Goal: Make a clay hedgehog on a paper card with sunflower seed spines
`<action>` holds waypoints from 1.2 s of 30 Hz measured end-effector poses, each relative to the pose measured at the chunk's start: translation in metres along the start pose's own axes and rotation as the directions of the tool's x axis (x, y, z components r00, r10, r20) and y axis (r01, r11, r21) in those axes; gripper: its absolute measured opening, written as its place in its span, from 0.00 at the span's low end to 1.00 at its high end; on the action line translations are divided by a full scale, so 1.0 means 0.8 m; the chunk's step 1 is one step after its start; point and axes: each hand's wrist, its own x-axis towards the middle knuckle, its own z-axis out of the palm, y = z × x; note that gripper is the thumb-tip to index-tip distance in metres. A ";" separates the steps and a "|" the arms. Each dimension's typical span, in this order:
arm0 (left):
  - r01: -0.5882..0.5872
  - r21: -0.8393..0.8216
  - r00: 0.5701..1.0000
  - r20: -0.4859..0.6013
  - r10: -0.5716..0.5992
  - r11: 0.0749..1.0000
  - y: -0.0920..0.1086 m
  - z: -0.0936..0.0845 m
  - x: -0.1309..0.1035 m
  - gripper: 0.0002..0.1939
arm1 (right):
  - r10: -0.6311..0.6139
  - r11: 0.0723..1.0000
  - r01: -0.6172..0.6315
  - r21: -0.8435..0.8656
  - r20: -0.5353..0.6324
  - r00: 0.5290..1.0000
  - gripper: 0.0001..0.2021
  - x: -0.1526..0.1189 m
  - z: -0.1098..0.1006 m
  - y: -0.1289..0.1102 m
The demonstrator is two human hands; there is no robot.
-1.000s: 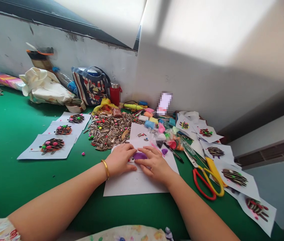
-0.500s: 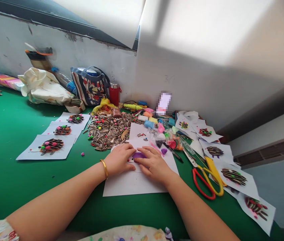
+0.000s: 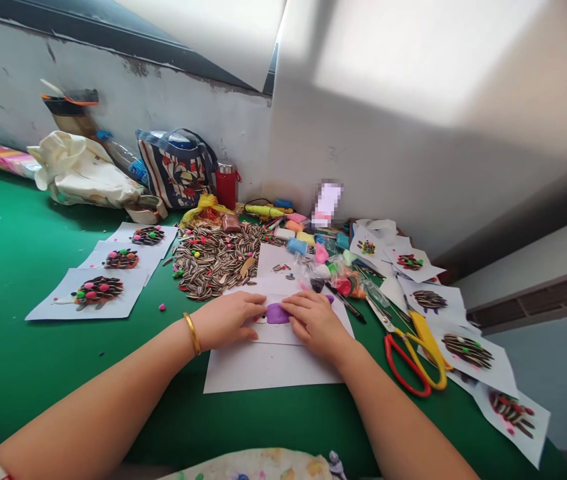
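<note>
A flat patch of purple clay (image 3: 277,314) lies on a white sheet of paper (image 3: 263,363), with a small white, dark-dotted shape at its left end. My left hand (image 3: 227,320), a gold bangle on its wrist, rests on the paper just left of the patch, fingers stretched and holding nothing. The extended fingers of my right hand (image 3: 316,325) lie over the right part of the clay and hide it. Behind that hand, a bit of a purple lump (image 3: 331,299) shows.
Striped sunflower seeds (image 3: 218,260) are heaped behind my left hand. Clay packets (image 3: 297,246) and pens lie at the back. Scissors (image 3: 408,357) with red and yellow handles are at right. Hedgehog pictures (image 3: 98,291) lie on both sides of the green table (image 3: 153,413).
My hands have moved apart, the left one leftward and the right one slightly rightward. More of the purple clay now shows between them.
</note>
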 end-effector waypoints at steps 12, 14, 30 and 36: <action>-0.061 0.020 0.998 -0.030 0.061 0.998 0.001 0.007 0.002 0.28 | 0.050 0.997 -0.048 -0.052 0.043 0.998 0.18 0.001 0.000 -0.001; -0.068 0.056 0.997 -0.034 0.070 0.996 0.001 0.008 0.003 0.29 | 0.054 0.997 -0.051 -0.064 0.049 0.997 0.18 0.000 0.001 0.000; -0.049 0.110 0.988 -0.140 0.064 0.993 0.018 0.035 0.014 0.37 | 0.124 0.978 -0.120 -0.168 0.014 0.992 0.20 0.000 0.007 -0.002; -0.100 0.095 0.991 -0.081 0.107 0.991 0.016 0.046 0.017 0.37 | 0.127 0.971 -0.119 -0.208 0.025 0.992 0.19 -0.004 -0.003 0.010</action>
